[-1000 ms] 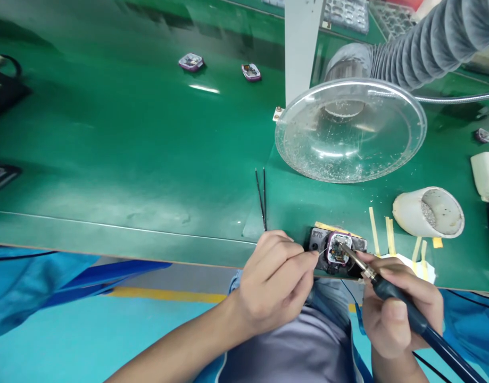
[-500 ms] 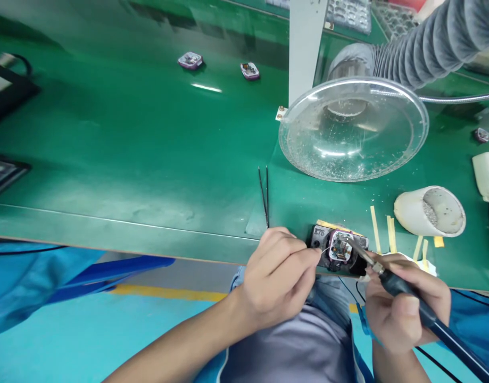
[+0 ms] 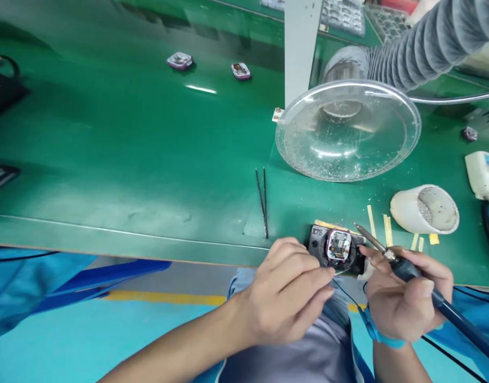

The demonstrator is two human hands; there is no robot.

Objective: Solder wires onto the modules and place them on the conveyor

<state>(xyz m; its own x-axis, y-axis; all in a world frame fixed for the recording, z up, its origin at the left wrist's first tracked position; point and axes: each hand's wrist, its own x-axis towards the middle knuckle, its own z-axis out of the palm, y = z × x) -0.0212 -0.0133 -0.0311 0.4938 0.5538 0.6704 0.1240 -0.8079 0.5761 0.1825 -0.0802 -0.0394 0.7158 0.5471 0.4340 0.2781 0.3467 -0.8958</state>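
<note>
A small purple-rimmed device with an exposed circuit board (image 3: 339,246) sits in a black fixture (image 3: 320,239) at the near edge of the green bench. My left hand (image 3: 290,292) is closed in a pinch on a thin solder wire (image 3: 340,272), just below and left of the fixture. My right hand (image 3: 404,295) grips a soldering iron (image 3: 407,271) by its dark handle. The iron's tip points up and left, lifted off to the right of the board.
Black tweezers (image 3: 262,205) lie left of the fixture. A clear round fume hood (image 3: 348,130) on a grey hose stands behind. A white tip-cleaner pot (image 3: 425,210) and yellow tape strips (image 3: 386,229) lie at right. Two more purple devices (image 3: 180,60) rest far back on the belt.
The iron's tip has lifted off the board and drawn back to the right. My left hand has pulled the solder wire down and away from the device.
</note>
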